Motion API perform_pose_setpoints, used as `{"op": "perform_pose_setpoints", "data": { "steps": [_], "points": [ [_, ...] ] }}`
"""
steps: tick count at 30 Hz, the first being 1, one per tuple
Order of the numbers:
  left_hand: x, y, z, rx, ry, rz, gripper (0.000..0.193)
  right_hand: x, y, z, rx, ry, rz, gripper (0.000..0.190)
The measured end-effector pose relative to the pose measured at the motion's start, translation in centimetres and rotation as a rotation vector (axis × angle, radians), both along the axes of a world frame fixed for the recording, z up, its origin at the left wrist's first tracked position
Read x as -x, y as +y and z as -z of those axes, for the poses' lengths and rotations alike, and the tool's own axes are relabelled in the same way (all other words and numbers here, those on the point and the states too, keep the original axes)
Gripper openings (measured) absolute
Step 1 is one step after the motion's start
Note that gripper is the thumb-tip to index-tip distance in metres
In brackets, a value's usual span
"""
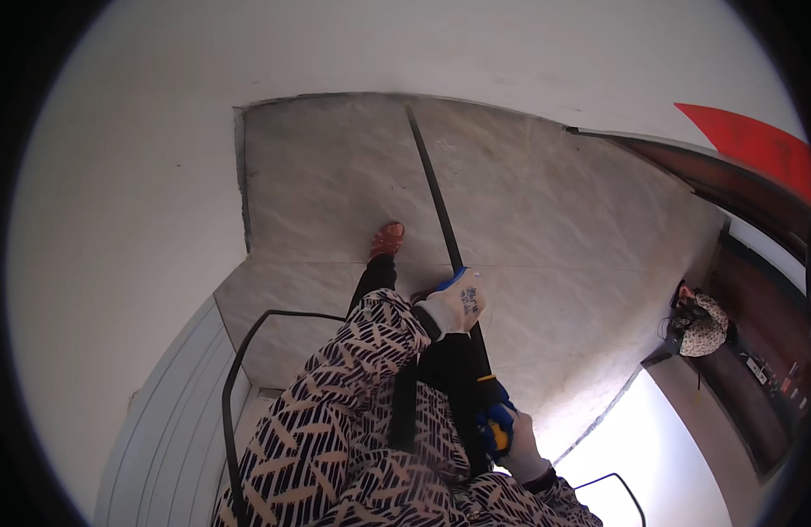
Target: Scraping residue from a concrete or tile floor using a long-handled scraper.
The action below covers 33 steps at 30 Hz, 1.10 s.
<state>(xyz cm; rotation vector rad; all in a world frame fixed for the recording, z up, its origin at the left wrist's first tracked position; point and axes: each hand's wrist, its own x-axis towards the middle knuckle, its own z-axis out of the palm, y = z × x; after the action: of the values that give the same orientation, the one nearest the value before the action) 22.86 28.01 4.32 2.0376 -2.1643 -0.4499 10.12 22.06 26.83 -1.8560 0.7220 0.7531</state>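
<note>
A long black pole [438, 191] runs from my body up across the floor, its far end near the foot of the white wall. My left hand [455, 304], in a white glove with a blue palm, is closed around the pole partway along. Closer to my body, my right hand [521, 441] wears a similar glove. Its blue-coated fingers are wrapped around the black-and-yellow handle [499, 438] at the pole's near end. What the far end carries, if anything, cannot be made out.
Grey marbled tiles [544, 217] cover the floor. White walls [135, 197] meet it ahead and at left. My reddish shoe [386, 240] is beside the pole. A person in a patterned top [705, 329] is by dark reddish-brown furniture [768, 290]; bright light [616, 448] enters at lower right.
</note>
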Motion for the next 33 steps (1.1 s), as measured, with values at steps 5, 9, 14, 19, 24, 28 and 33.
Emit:
{"op": "perform_pose_setpoints", "data": {
  "steps": [5,9,14,19,24,28,33],
  "points": [
    [9.1,-1.2,-0.5,0.033,-1.799,-0.223,0.014,6.1,-1.5,-3.2,-0.336,0.472,0.666,0.024],
    [12.9,-2.9,1.6,0.193,-0.628,-0.088,0.021,7.7,-4.8,-3.5,-0.281,0.398,0.37,0.036],
    [10.0,-6.6,8.4,-0.242,0.175,-0.595,0.006,9.2,-8.7,3.9,0.054,-0.135,-0.167,0.049],
    [8.9,-9.1,-2.1,-0.257,0.146,-0.21,0.019,9.0,-13.5,-0.5,-0.075,-0.2,-0.222,0.047],
    [12.6,-7.8,0.1,0.342,0.319,-0.477,0.019,9.9,-15.5,-2.5,-0.171,0.094,-0.178,0.048],
    [6.9,-10.6,0.6,-0.203,0.076,-0.228,0.012,7.2,-14.9,1.5,-0.065,-0.167,-0.184,0.048],
    [6.7,-10.0,4.2,-0.007,0.017,-0.333,0.014,7.5,-15.4,2.8,-0.053,-0.369,-0.187,0.05]
  ]
}}
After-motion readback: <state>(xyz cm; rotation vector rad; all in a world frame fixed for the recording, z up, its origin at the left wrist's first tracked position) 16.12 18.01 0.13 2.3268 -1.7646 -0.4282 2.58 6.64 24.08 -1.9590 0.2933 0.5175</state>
